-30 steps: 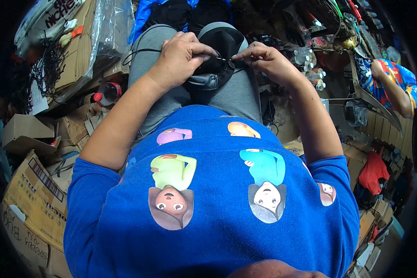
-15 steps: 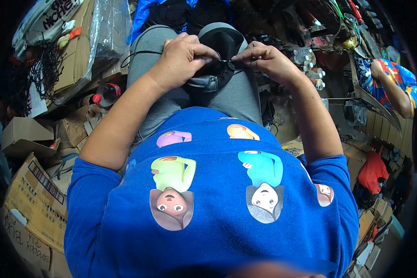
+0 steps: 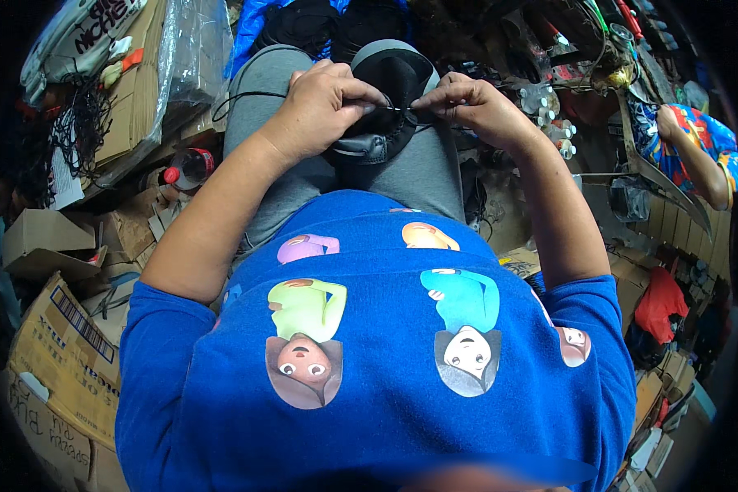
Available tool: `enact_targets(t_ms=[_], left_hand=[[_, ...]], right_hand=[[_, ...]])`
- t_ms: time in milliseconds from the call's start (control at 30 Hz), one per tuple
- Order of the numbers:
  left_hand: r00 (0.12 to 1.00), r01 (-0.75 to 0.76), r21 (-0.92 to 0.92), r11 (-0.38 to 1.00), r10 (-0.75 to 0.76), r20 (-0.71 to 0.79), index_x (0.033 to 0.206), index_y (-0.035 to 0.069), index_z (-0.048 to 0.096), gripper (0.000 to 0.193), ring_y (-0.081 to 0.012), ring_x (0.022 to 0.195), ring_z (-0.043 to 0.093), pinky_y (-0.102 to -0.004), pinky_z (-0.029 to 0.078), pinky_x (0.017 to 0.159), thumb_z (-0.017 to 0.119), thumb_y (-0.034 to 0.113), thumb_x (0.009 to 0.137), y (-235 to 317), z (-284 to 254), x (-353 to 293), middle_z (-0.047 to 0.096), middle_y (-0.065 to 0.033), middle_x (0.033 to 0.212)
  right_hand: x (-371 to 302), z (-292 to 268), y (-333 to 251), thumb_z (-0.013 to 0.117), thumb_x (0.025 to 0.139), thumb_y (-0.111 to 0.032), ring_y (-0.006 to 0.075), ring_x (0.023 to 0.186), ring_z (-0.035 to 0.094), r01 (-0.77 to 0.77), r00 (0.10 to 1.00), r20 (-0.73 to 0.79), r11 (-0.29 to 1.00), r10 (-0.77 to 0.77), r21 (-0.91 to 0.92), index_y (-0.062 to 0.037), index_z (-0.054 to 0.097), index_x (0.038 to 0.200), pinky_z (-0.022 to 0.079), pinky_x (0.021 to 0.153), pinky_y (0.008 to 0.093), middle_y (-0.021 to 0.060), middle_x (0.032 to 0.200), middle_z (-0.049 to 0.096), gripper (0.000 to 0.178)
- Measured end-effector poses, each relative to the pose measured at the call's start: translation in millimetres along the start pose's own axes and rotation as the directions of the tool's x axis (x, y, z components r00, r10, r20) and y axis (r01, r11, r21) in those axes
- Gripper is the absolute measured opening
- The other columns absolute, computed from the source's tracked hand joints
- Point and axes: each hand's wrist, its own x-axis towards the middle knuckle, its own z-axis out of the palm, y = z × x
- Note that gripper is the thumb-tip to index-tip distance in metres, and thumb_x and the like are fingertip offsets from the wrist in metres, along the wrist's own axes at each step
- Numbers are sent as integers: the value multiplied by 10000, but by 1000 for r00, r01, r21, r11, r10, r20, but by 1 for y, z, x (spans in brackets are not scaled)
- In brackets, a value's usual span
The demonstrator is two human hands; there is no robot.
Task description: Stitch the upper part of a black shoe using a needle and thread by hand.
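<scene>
Both hands have dipped very slightly, otherwise nearly unchanged. The left hand point(image 3: 324, 107) pinches a thin shiny piece point(image 3: 396, 109) in its fingers; the right hand's point(image 3: 474, 107) fingers bunch near its other end, their grip too dark to tell. Beneath, the black leather-like item point(image 3: 361, 150) rests on the grey-trousered lap point(image 3: 410, 176).

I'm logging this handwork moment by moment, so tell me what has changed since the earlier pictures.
Very little. The left hand has perhaps dipped a touch lower in the picture, though the whole view shifted slightly too. Nothing was visibly taken up or let go. The right hand stays opposite, a thin shiny piece shows between the fingertips, and the black item remains on the lap.
</scene>
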Motion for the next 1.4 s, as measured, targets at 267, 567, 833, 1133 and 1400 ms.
enact_targets(t_ms=[267, 567, 833, 1133, 1400], left_hand=[[1000, 5, -7, 1000, -5, 25, 904, 156, 727, 188, -214, 758, 517, -327, 427, 704, 667, 88, 739, 2, 0, -1, 568, -51, 706], [957, 232, -461, 857, -116, 265, 917, 82, 716, 175, -182, 799, 565, -302, 444, 746, 662, 50, 754, -2, 2, 18, 625, -57, 803], [935, 319, -205, 925, -273, 225, 961, 43, 700, 188, -119, 758, 584, -267, 464, 712, 663, 43, 777, 3, -2, 5, 649, -34, 794], [870, 481, -426, 766, -355, 343, 893, 8, 627, 154, -60, 693, 555, -212, 457, 639, 700, 52, 764, 7, 15, 15, 613, -11, 746], [958, 258, -76, 963, -245, 149, 730, 26, 630, 136, -209, 756, 565, -315, 430, 714, 706, 138, 734, 8, -12, 13, 566, -78, 759]], right_hand=[[-2, -2, 0, 622, 834, -72, 153, 882, 536, -4, 1000, 10, 1000, 4, -19, -174, 717, 1048, 441, 851, 285, 24, 905, 535, 255], [3, 4, 3, 650, 797, -41, 116, 864, 523, 40, 998, 33, 991, -45, 124, -91, 702, 1056, 420, 828, 256, 4, 869, 569, 268], [-5, 16, 0, 698, 803, -89, 82, 828, 610, -136, 988, -22, 924, 154, 356, -80, 685, 1084, 489, 773, 233, 27, 940, 681, 282], [0, 26, -8, 735, 786, -134, 64, 767, 591, -105, 983, -102, 924, 152, 369, -22, 685, 961, 471, 677, 221, 18, 871, 674, 213], [3, 3, -5, 746, 776, -173, 46, 701, 518, -126, 975, -139, 951, 170, 281, -53, 618, 775, 402, 659, 206, -38, 715, 586, 175]])
